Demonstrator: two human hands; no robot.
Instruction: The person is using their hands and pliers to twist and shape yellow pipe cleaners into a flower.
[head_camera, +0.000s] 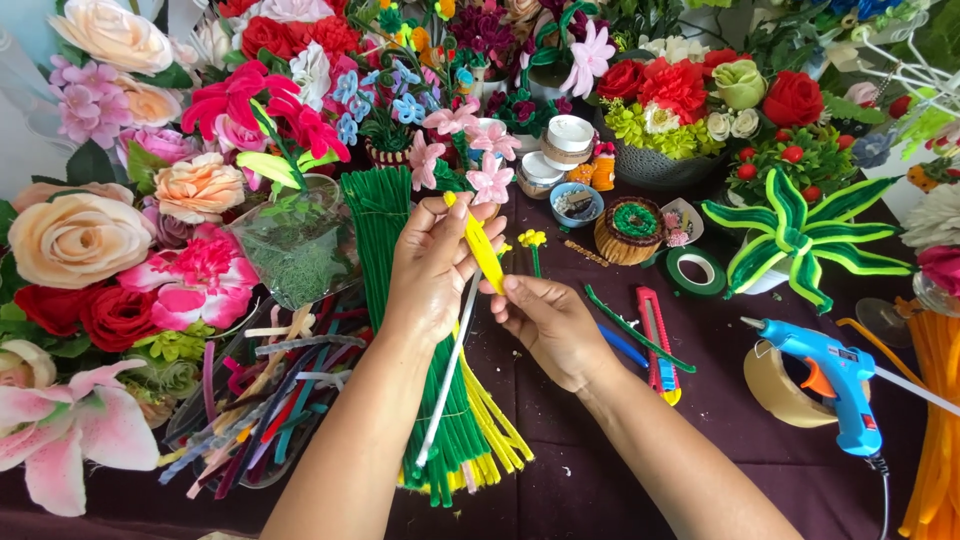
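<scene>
Cluttered table (600, 470), fingers (470, 215) around yellow pipe cleaner (484, 252).

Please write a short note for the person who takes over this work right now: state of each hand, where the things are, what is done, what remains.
Left hand: pinches the top of a yellow pipe cleaner petal, with a white stick running down below it.
Right hand: fingertips at the petal's lower end.
Nearby: bundle of green and yellow pipe cleaners under the hands, blue glue gun to the right, red box cutter, green tape roll.
Done: one yellow loop is shaped.
Left: no finished flower shows on the stick yet.
</scene>
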